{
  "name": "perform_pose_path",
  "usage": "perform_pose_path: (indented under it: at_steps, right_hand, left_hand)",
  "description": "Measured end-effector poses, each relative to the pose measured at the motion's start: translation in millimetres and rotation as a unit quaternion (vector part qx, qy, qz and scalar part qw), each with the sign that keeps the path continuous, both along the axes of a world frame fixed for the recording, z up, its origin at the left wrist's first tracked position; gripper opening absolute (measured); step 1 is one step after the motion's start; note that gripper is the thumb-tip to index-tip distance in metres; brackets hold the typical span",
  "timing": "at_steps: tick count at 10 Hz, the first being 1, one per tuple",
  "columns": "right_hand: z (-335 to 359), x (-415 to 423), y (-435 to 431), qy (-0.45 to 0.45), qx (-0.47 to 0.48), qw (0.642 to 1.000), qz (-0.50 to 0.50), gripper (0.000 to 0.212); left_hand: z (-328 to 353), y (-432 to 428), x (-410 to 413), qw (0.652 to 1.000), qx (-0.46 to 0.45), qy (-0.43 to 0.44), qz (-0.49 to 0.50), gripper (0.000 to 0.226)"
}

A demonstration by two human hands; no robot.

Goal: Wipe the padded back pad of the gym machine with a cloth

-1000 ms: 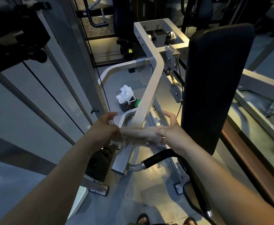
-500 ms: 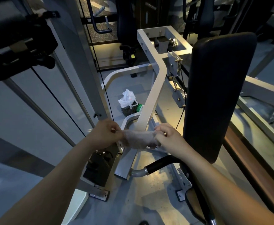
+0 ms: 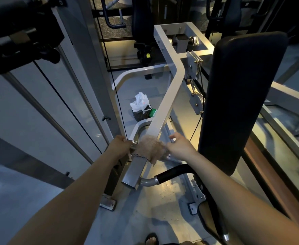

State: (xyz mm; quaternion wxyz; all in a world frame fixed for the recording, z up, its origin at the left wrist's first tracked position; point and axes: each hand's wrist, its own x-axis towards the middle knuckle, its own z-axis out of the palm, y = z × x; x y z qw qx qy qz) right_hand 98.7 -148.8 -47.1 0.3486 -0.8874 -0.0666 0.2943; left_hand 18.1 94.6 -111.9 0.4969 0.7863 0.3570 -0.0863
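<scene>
The left grip and the right grip each pinch one end of a tan cloth, bunched between them over the white frame arm. The black back pad stands upright at 3 o'clock of the cloth, its near edge just beside the right grip, untouched. A plastic bag sits on the floor at 12 o'clock.

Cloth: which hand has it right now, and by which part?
Both hold the cloth: left hand pinches its left edge, right hand grips its right edge. It hangs bunched between them, clear of the back pad.
</scene>
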Motion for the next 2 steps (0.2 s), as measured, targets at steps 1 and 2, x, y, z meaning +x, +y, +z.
perform_pose_path:
  at_steps: [1, 2]
  right_hand:
    - [9, 11, -19, -0.010, -0.013, 1.000, 0.025, 0.033]
    - [30, 30, -39, -0.066, 0.045, 0.996, -0.024, 0.015]
  left_hand:
    - [40, -15, 2, 0.999, 0.040, -0.011, 0.012, 0.020]
    - [82, -31, 11, 0.994, 0.093, -0.051, 0.018, 0.023]
